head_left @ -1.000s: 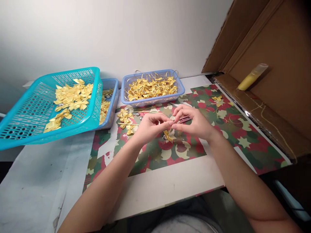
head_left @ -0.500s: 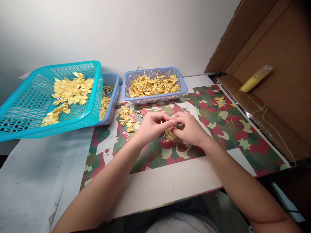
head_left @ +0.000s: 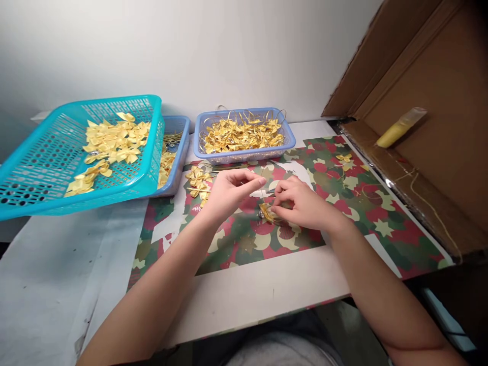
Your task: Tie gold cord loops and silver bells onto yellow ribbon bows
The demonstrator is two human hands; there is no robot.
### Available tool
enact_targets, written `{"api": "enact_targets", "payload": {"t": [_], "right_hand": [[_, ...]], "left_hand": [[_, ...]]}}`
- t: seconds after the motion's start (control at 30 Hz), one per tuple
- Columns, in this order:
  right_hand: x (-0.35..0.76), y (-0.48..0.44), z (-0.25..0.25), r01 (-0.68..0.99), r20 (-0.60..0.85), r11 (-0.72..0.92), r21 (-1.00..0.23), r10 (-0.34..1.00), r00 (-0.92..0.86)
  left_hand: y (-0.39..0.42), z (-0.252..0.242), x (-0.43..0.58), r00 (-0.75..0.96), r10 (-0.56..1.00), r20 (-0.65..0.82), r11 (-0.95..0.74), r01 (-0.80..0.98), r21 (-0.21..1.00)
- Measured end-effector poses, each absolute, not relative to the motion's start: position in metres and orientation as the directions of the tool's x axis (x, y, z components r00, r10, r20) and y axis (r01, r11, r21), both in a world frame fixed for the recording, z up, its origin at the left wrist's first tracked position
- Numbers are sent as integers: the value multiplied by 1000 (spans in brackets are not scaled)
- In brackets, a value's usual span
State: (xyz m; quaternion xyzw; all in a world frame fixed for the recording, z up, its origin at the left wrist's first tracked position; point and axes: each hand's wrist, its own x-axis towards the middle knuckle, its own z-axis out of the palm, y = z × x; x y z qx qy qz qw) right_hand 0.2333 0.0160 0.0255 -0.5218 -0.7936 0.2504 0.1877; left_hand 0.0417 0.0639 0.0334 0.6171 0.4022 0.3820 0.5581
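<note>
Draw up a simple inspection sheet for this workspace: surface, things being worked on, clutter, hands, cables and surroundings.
Surface: patterned sheet in red, green and cream, with white patches.
Things in hand: gold bow with a silver bell, near the right fingertips.
Clutter: loose bows to the left; a far bow to the right.
Left hand: fingertips pinched, apparently on a thin strand.
Right hand: fingers curled; grip unclear.
Cables: nothing seen.
Surroundings: teal basket and two blue baskets, all holding bows; cardboard at right.
</note>
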Motion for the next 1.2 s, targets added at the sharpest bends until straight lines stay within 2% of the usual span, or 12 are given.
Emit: {"api": "enact_targets", "payload": {"t": [0.2,0.37,0.7,0.8,0.93,1.07,1.2], "right_hand": [[232,15,29,729,209,412,-547,910,-358],[229,16,28,722,301,384,-576,920,-250],[220,19,18,558,218,342,-756,936,-277],[221,19,20,524,148,291,-801,943,-298],[225,18,20,591,95,280,-756,942,-323],[228,19,18,678,75,285,-678,944,-322],[229,19,17,707,-16,227,-669,948,-319]], "left_hand": [[64,33,42,389,921,16,-45,66,997],[62,35,45,396,918,37,-64,56,996],[58,36,48,418,907,56,-88,57,994],[58,37,48,393,919,45,-68,44,997],[61,38,45,354,932,72,-78,5,997],[67,39,40,304,948,100,-120,48,992],[72,39,36,255,960,115,-130,45,990]]}}
